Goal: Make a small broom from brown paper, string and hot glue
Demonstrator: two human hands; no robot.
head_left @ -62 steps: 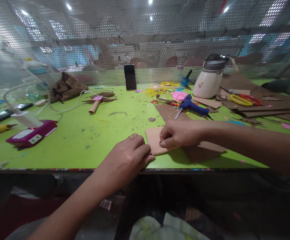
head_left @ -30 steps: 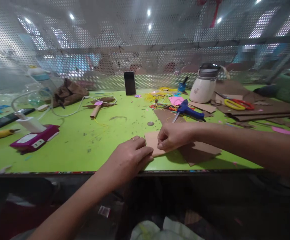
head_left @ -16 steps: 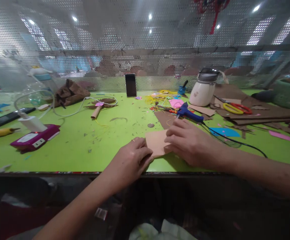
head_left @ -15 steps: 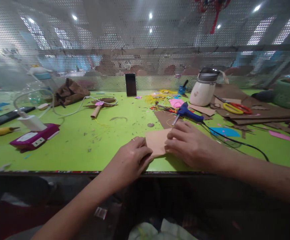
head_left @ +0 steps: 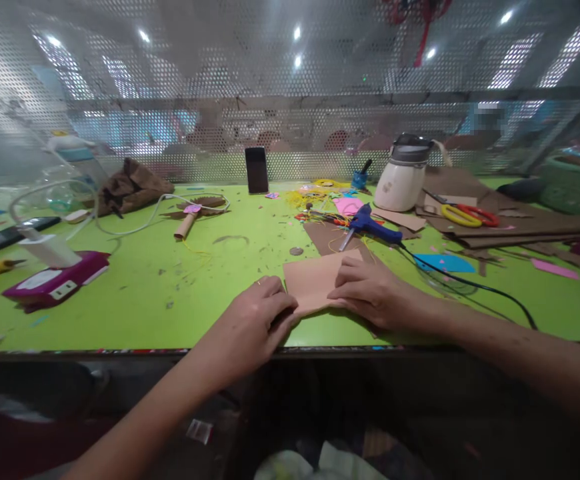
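A tan sheet of paper (head_left: 313, 279) lies near the front edge of the green table, its near edge slightly raised between my hands. My left hand (head_left: 265, 310) pinches the sheet's left near corner between thumb and fingers. On the right, my right hand (head_left: 365, 290) grips the near edge with bent fingers, which cover the sheet's right part. Just beyond it rests a blue glue gun (head_left: 374, 228), its nozzle pointing toward the sheet. A brown paper piece (head_left: 323, 240) lies partly under the tan sheet.
A white flask (head_left: 401, 177), scissors (head_left: 463, 215) and brown paper (head_left: 525, 223) occupy the right side. The glue gun's black cord (head_left: 475, 283) runs beside my right forearm. At left are a purple power strip (head_left: 63, 280) and a white cable (head_left: 135, 230). A phone (head_left: 257, 171) stands at the back.
My right hand has slid lower along the sheet toward its near edge, uncovering more of the upper right part. My left hand keeps its grip. The whole view has shifted slightly.
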